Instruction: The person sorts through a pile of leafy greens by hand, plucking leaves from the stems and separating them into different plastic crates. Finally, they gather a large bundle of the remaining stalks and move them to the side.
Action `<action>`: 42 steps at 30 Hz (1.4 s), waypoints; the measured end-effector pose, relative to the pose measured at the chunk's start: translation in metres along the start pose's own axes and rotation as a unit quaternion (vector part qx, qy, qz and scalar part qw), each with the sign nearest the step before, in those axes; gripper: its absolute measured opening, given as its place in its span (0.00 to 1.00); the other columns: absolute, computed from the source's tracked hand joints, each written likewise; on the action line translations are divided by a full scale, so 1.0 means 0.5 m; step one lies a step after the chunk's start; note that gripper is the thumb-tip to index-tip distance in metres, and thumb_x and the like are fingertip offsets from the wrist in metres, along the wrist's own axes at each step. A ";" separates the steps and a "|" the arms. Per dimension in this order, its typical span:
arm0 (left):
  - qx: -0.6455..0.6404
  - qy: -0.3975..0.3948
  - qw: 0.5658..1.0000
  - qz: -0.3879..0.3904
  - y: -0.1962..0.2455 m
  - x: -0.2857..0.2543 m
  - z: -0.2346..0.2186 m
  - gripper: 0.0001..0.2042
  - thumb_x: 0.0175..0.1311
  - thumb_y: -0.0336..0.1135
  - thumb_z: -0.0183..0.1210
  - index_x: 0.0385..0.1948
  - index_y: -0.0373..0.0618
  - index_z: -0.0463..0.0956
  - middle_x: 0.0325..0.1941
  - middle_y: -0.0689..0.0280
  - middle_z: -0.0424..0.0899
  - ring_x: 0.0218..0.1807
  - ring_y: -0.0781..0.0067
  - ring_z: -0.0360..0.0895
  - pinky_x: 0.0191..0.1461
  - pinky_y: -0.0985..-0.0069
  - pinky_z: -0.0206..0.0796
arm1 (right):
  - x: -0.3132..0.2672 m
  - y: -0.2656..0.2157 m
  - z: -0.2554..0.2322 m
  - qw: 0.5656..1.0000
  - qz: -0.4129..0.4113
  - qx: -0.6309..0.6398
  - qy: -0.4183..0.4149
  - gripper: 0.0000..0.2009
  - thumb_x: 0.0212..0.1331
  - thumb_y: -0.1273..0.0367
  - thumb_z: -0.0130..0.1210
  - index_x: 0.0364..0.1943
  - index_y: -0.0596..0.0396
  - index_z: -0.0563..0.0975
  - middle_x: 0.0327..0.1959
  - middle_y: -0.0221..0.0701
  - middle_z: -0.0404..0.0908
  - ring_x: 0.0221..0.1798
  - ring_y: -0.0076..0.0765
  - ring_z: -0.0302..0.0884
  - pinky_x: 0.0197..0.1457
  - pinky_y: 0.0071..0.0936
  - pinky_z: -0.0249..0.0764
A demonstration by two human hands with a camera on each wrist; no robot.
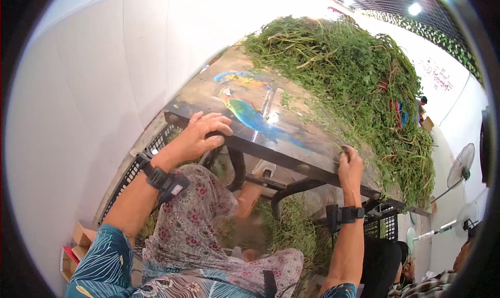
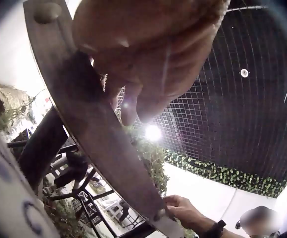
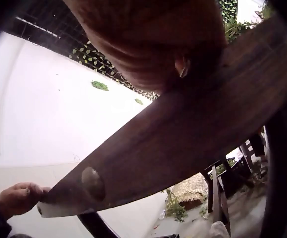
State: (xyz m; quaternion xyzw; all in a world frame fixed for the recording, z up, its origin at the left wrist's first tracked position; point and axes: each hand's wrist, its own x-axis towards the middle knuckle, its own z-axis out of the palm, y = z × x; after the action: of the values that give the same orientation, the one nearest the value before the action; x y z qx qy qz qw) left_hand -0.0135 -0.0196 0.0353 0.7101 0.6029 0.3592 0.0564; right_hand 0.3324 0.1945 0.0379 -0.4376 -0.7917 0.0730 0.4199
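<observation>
My left hand [image 1: 203, 133] rests on the near edge of a table [image 1: 187, 101], fingers stretched loosely over the top near a painted parrot picture [image 1: 244, 113]. Seen from below in the left wrist view, the palm [image 2: 158, 54] lies over the dark table rim [image 2: 111, 148]. Farther right, my right hand [image 1: 350, 169] touches the same edge, its fingers loosely bent beside scattered green bits. The right wrist view shows that hand [image 3: 153, 44] against the rim [image 3: 183, 134], most of its fingers hidden. A big heap of leafy green stems [image 1: 344, 64] covers the table's far and right side.
Below the table are metal legs [image 1: 237, 165], more green stems [image 1: 289, 230] and black plastic crates [image 1: 122, 181]. Another person in a checked sleeve [image 1: 432, 287] is at the lower right, near standing fans [image 1: 461, 165]. Cardboard boxes [image 1: 83, 235] stand at the lower left.
</observation>
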 end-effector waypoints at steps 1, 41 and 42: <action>-0.013 -0.006 1.000 -0.003 0.001 -0.004 0.000 0.11 0.58 0.38 0.49 0.41 0.52 0.73 0.56 0.65 0.70 0.64 0.63 0.58 0.68 0.53 0.29 | -0.006 0.003 0.002 0.999 0.001 0.034 0.009 0.14 0.53 0.72 0.47 0.44 0.62 0.73 0.37 0.44 0.79 0.41 0.47 0.77 0.45 0.35 0.70; -0.167 0.100 0.980 -0.034 0.022 -0.017 0.030 0.14 0.61 0.36 0.50 0.45 0.41 0.74 0.47 0.63 0.77 0.52 0.72 0.71 0.58 0.74 0.60 | -0.139 0.028 -0.055 0.991 0.064 0.094 -0.068 0.15 0.59 0.63 0.50 0.41 0.62 0.76 0.33 0.28 0.79 0.39 0.24 0.72 0.45 0.20 0.66; -0.157 0.079 0.984 -0.036 0.011 -0.006 0.038 0.15 0.63 0.38 0.49 0.47 0.41 0.73 0.49 0.63 0.76 0.53 0.72 0.70 0.59 0.73 0.58 | -0.135 0.039 -0.054 0.996 0.051 0.054 -0.052 0.15 0.59 0.63 0.50 0.40 0.62 0.77 0.32 0.29 0.79 0.37 0.24 0.72 0.44 0.21 0.66</action>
State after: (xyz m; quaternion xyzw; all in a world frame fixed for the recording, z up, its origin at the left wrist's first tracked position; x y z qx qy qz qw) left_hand 0.0019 -0.0171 0.0231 0.6397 0.5666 0.5022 0.1325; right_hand 0.3824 0.1488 0.0052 -0.4493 -0.7843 0.1599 0.3967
